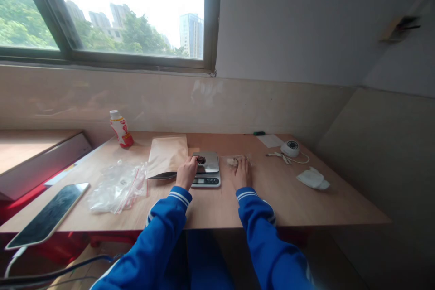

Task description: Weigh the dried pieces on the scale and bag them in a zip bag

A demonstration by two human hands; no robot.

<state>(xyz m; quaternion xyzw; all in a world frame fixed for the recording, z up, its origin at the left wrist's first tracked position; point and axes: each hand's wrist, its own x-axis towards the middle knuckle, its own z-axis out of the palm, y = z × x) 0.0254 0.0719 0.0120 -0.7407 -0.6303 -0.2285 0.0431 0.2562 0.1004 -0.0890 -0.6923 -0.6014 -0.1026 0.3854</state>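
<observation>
My left hand reaches over a small kitchen scale with a silver plate. Its fingers are closed at the edge of a dark brown, wrinkled lump over the plate; the lump's exact kind is too small to make out. On the right, my right hand lies with fingers stretched out on a small clear plastic bag. Pale pieces show in that bag beside the fingertips. Left of the scale lies a brown paper bag, its dark opening facing me.
Several clear zip bags lie left, near a phone at the table's front edge. A red-and-white bottle stands behind them. At right are a white round device with a cable, a crumpled tissue and a paper sheet.
</observation>
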